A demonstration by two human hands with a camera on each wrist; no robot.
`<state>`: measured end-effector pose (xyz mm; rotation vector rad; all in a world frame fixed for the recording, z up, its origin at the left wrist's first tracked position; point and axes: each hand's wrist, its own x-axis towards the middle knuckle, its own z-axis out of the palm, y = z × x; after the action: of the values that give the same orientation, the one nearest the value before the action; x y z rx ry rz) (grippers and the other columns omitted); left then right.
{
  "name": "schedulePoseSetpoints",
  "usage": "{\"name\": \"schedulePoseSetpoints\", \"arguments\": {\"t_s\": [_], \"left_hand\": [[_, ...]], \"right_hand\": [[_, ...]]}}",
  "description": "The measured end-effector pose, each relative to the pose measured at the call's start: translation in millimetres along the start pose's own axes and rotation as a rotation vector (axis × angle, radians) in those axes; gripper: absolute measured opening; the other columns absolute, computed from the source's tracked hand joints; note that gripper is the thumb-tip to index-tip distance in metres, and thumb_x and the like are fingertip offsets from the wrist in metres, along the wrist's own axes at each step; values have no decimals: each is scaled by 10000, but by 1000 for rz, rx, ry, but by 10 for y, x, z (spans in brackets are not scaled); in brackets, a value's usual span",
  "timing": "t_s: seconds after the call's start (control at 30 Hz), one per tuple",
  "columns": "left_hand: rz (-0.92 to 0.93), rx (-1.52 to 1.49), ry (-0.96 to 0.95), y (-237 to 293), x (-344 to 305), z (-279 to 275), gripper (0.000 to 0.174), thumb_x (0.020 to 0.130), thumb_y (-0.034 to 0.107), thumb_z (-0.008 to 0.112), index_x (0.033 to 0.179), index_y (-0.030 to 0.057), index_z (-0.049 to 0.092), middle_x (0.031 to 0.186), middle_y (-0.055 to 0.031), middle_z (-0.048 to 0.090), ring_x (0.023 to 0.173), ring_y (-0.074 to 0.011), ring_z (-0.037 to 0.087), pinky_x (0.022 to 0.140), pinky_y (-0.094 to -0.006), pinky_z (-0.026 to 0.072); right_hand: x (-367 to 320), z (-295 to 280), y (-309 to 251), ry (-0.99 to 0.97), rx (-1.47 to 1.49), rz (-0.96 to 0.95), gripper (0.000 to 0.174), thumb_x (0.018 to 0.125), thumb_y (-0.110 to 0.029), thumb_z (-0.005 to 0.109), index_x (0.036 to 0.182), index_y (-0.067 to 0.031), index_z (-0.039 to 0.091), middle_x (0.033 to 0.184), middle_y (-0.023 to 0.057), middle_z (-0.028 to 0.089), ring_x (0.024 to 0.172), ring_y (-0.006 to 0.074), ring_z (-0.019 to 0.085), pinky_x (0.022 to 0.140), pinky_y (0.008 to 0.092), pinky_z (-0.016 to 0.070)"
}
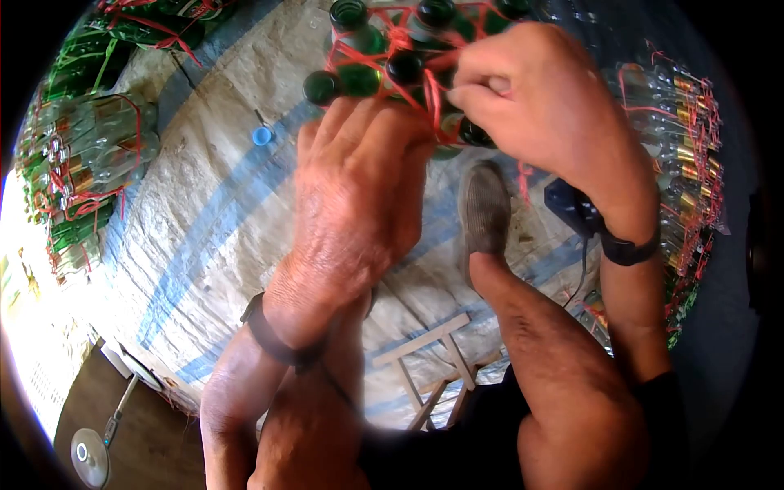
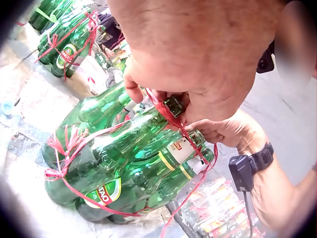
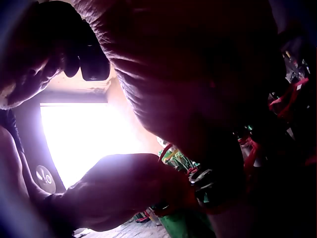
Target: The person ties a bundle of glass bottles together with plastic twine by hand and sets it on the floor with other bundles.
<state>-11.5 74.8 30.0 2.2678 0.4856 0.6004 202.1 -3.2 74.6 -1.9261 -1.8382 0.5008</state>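
A bundle of green beer bottles [image 1: 359,80], lashed with red string [image 1: 430,113], leans on a woven mat [image 1: 212,229] just ahead of a seated person's shoe [image 1: 483,208], with the necks angled up towards both hands. The left hand [image 1: 359,196] lies over the near necks, thumb and fingers closed on the string at a bottle mouth. The right hand [image 1: 539,106], reaching from the right, pinches the same string just beside it. Tied bundles [image 1: 86,175] lie to the left and clear bottles [image 1: 686,163] to the right. A blue cap [image 1: 261,135] sits apart on the mat.
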Motion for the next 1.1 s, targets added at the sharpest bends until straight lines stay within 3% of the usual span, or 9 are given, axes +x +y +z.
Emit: {"name": "schedulePoseSetpoints", "arguments": {"t_s": [0.07,0.17,0.27,0.4,0.47,0.57,0.67,0.9,1.1], "left_hand": [[-1,-10,3,-3,-2,-3,134,931,-41,716,1048,21,696,1053,-136,745,947,-365,663,887,-437,514],[-12,-12,-10,-5,1,-12,136,933,-38,713,1053,23,695,1058,-133,742,959,-362,661,890,-437,514],[-13,-5,-28,-9,-7,-21,140,934,-36,713,1058,26,692,1062,-131,738,974,-366,658,888,-440,513],[-10,4,-21,12,2,-35,138,929,-34,714,1050,27,685,1046,-130,728,972,-376,652,881,-446,513],[-52,14,-43,38,17,-55,136,924,-36,709,1038,30,673,1030,-130,720,969,-387,647,875,-452,514],[-55,59,-47,71,28,-64,136,924,-40,699,1031,35,662,1040,-130,713,973,-387,643,867,-453,515],[-65,87,-54,94,21,-71,138,935,-30,690,1045,47,658,1074,-124,714,1000,-381,644,880,-459,512],[-95,159,-70,159,28,-79,122,960,4,676,1062,67,652,1097,-103,715,1056,-359,645,922,-461,476],[-116,168,-104,156,28,-85,109,964,9,680,1052,64,646,1104,-98,722,1067,-352,648,906,-457,472]], "right_hand": [[44,-36,-87,-49,-160,53,104,865,-82,730,822,2,686,740,211,663,654,431,587,625,484,464],[139,-262,-369,-231,-101,99,142,864,-82,709,803,44,728,750,251,689,759,426,718,762,523,554],[333,-158,-245,-432,-130,203,178,847,-105,712,719,16,692,688,253,666,738,429,722,749,535,544],[268,-174,-313,-421,-83,44,159,838,-76,693,717,25,675,749,263,692,730,452,711,758,535,539],[175,90,-93,-124,-393,-242,123,919,-67,684,827,14,694,747,179,706,585,333,668,637,444,547],[155,178,-66,33,-234,-202,140,878,-96,715,781,-7,666,777,223,669,781,454,652,726,541,484],[134,118,-178,-96,-248,-59,137,889,-110,710,789,-21,683,816,222,686,882,460,675,809,565,492],[136,141,-102,-35,-174,-156,143,903,-131,705,820,-15,699,826,228,692,873,461,679,789,565,491],[134,97,-112,-203,-186,-59,140,913,-141,713,848,-18,699,869,207,703,898,441,675,794,553,500]]}}
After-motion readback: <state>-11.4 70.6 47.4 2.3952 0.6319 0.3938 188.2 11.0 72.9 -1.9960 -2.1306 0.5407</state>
